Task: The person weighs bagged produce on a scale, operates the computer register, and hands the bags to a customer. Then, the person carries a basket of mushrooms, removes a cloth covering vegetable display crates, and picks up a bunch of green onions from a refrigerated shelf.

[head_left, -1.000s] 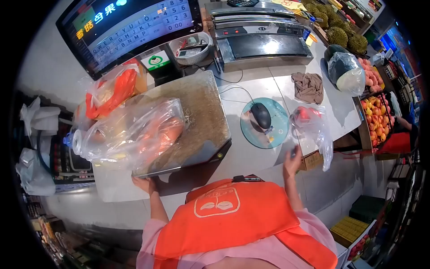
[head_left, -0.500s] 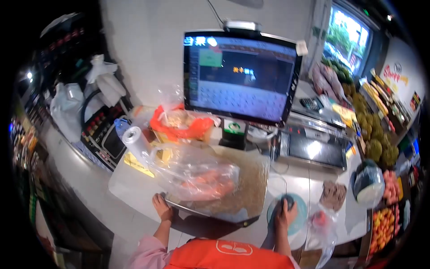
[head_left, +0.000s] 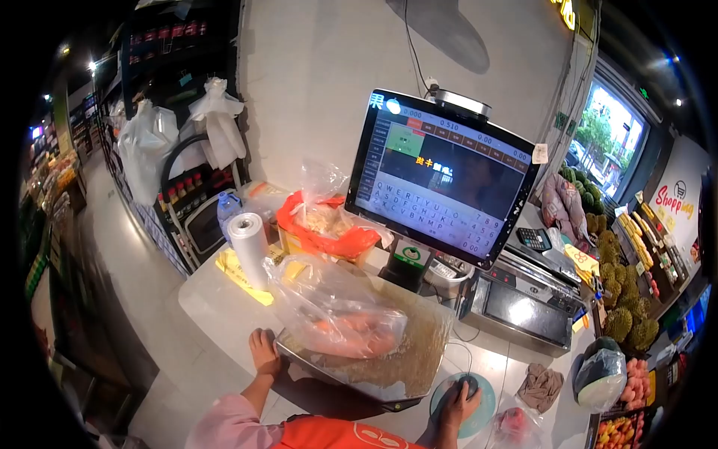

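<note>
My left hand (head_left: 265, 353) rests on the counter beside the left corner of a metal scale plate (head_left: 419, 337), fingers spread and holding nothing. On the plate lies a clear plastic bag (head_left: 351, 329) with orange-red items inside. My right hand (head_left: 458, 405) is wrapped over a dark computer mouse (head_left: 467, 385) on a round teal pad (head_left: 482, 411). Behind the plate stands a lit touchscreen monitor (head_left: 441, 179) showing a keyboard and number fields.
A plastic roll (head_left: 249, 247) stands upright behind the plate's left side, near a blue-capped bottle (head_left: 227, 213) and a red bag (head_left: 329, 241). At right are a brown cloth (head_left: 540, 387), a wrapped melon (head_left: 600, 374) and a metal machine (head_left: 523, 307).
The view has tilted and shifted, so the monitor and counter appear further right and lower. My left hand stays beside the plate and my right hand stays on the mouse.
</note>
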A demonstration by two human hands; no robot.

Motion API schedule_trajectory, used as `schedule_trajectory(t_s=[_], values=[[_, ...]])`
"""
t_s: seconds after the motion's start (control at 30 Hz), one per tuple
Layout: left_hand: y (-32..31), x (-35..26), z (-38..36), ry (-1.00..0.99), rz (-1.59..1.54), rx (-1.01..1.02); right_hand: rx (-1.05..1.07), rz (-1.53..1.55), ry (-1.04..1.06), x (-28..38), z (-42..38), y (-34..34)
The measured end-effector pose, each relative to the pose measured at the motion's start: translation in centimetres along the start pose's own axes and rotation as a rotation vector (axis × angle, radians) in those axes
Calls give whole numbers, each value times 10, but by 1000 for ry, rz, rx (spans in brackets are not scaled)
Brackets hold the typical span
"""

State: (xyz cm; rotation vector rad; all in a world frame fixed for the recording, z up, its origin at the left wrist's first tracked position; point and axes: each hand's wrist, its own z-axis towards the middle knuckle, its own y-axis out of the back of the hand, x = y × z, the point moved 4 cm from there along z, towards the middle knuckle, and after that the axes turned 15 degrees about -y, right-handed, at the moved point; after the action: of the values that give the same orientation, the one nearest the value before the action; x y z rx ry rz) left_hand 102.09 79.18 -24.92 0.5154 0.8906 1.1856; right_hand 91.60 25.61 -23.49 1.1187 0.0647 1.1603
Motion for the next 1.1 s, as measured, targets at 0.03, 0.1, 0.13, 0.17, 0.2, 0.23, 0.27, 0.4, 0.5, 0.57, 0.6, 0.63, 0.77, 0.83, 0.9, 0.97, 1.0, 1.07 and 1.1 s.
schedule_trajectory(t_s=[0.03, 0.1, 0.13, 0.17, 0.2, 0.23, 0.27, 0.4, 0.5, 0.57, 0.6, 0.63, 0.77, 0.83, 0.9, 0.97, 1.0, 1.07, 1.1], values=[[1, 0, 1, 1, -6, 1, 7, 0, -12, 1, 0, -2], [2, 0, 2, 4, -16, 4, -39, 7, -3, 3, 0, -3], [3, 0, 2, 8, -16, 0, -31, 14, -5, 4, -1, -1], [3, 0, 1, 12, -17, -1, -23, 19, -8, 3, -1, -1], [3, 0, 1, 16, -19, -1, -6, 15, -15, 0, -1, -3], [2, 0, 0, 11, -17, -13, 10, 9, -24, -3, -1, -5], [2, 0, 0, 6, -14, -24, 28, 3, -35, -5, -1, -6], [6, -2, 2, 8, -21, -29, 34, 12, -22, -3, -2, -3], [5, -2, 2, 5, -33, -54, 9, 22, -14, 0, -1, -3], [5, -1, 3, 23, -45, -45, -1, 35, -11, 0, -1, -3], [6, 0, 3, 32, -50, -38, 12, 28, -25, 0, -1, -3], [6, 0, 2, 37, -59, -44, 25, 21, -40, 2, -1, -2], [1, 3, 3, 49, -81, -64, 28, -4, -37, 2, 1, -3], [-4, 8, 0, 25, -61, -63, 18, -9, 24, 1, 1, -3], [-3, 10, -1, -24, -79, -68, 64, -43, 30, 16, 5, 9], [-9, 17, -6, -60, -62, -68, 104, -90, -13, 27, 1, 17], [-7, 14, -5, -67, -72, -63, 109, -38, 5, 30, -4, 15], [-8, 18, -4, -69, -77, -52, 200, 189, -13, 40, -17, 23], [-10, 19, -5, -83, -58, -65, 272, 374, -47, 49, -29, 27]])
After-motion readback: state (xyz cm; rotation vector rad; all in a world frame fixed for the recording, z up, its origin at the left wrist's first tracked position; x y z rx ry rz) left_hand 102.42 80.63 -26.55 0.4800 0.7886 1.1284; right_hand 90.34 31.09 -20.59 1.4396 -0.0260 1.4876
